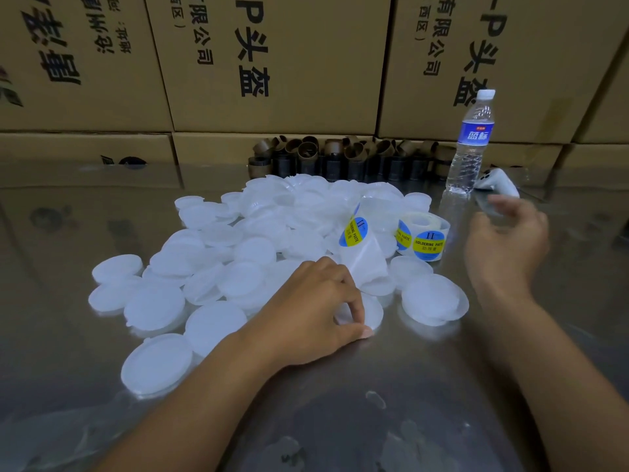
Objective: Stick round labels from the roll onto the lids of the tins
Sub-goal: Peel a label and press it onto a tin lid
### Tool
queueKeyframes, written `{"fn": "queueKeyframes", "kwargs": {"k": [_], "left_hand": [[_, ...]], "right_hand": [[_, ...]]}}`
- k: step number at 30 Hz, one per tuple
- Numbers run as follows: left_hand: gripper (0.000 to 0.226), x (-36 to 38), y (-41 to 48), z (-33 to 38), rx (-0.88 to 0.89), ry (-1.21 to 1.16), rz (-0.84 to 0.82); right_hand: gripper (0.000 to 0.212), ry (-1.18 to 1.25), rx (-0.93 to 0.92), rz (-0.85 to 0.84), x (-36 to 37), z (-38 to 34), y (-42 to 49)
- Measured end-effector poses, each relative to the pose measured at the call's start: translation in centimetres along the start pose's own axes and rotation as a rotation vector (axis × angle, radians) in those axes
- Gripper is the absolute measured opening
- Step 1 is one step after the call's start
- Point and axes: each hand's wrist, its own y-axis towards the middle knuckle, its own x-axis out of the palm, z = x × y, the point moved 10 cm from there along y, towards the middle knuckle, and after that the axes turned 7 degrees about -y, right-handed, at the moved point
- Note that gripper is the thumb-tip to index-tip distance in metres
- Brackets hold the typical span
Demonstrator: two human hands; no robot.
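Labels (429,245) read "SOLDERING PASTE"; left hand (316,301) pinches a white lid (374,311); right hand (507,240) hovers, fingers loose.

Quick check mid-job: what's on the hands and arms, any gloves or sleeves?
Nothing is worn. The left hand and right hand have no gloves, and no rings or watch show. The left forearm and right forearm show no sleeve up to the frame edge. The right hand is motion-blurred.

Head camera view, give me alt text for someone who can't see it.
A person's left hand pinches one white plastic lid at the edge of a heap of lids on a shiny metal table. A roll of blue-and-yellow soldering paste labels sits beside the heap, the blurred right hand near it; a water bottle and cardboard boxes behind.
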Motion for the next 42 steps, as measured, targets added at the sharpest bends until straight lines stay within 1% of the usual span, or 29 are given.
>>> {"fn": "queueKeyframes", "kwargs": {"k": [3, 6, 10, 12, 13, 16, 18, 19, 22, 26, 29, 31, 34, 37, 39, 42], "left_hand": [[0.009, -0.3, 0.1, -0.1, 0.003, -0.019, 0.02], [0.012, -1.0, 0.1, -0.2, -0.025, -0.171, 0.075], [0.021, -2.7, 0.0, -1.7, -0.166, -0.53, 0.217], [0.032, -3.4, 0.0, -2.1, -0.194, -0.67, 0.262], [0.035, -3.6, 0.1, -2.0, -0.188, -0.738, 0.272], [0.035, -3.8, 0.1, -1.9, -0.18, -0.883, 0.269], [0.039, -3.5, 0.1, -2.1, -0.194, -0.907, 0.28], [0.04, -3.6, 0.0, -2.3, -0.202, -0.914, 0.299], [0.038, -4.0, -0.1, -2.8, -0.211, -0.973, 0.383], [0.034, -4.4, -0.2, -3.7, -0.189, -1.066, 0.476], [0.025, -4.3, -0.3, -4.3, -0.215, -1.107, 0.535], [0.028, -4.1, -0.3, -4.7, -0.227, -1.164, 0.55], [0.034, -3.9, -0.3, -4.8, -0.225, -1.236, 0.531], [0.038, -3.6, -0.2, -4.7, -0.226, -1.253, 0.509], [0.033, -3.6, -0.2, -4.6, -0.229, -1.218, 0.517], [0.019, -3.8, -0.3, -4.8, -0.237, -1.188, 0.554]], "right_hand": [[0.021, 0.176, -0.215, -0.178, 1.3, -4.0, -2.4], [0.019, 0.232, -0.353, -0.407, 3.0, -6.5, -5.2], [0.024, 0.322, -0.369, -0.749, 5.3, -8.0, -8.4], [0.016, 0.313, -0.354, -0.916, 6.4, -8.1, -9.8], [0.013, 0.306, -0.341, -0.968, 6.7, -7.9, -10.3], [0.008, 0.312, -0.32, -0.99, 7.0, -7.6, -10.4], [0.018, 0.318, -0.304, -0.995, 7.2, -7.3, -10.4], [0.019, 0.333, -0.276, -1.01, 7.3, -7.2, -10.5], [0.014, 0.391, -0.136, -1.045, 7.9, -6.4, -10.5], [0.007, 0.521, 0.104, -1.027, 8.5, -5.1, -10.7], [0.006, 0.588, 0.228, -1.093, 9.2, -4.8, -12.0], [0.007, 0.595, 0.234, -1.147, 9.3, -5.0, -12.6], [0.025, 0.599, 0.206, -1.18, 9.2, -5.5, -12.9], [0.026, 0.589, 0.188, -1.183, 9.2, -5.5, -13.0], [0.022, 0.579, 0.174, -1.192, 9.3, -5.5, -13.3], [0.023, 0.581, 0.165, -1.206, 9.2, -5.8, -13.2]]}}
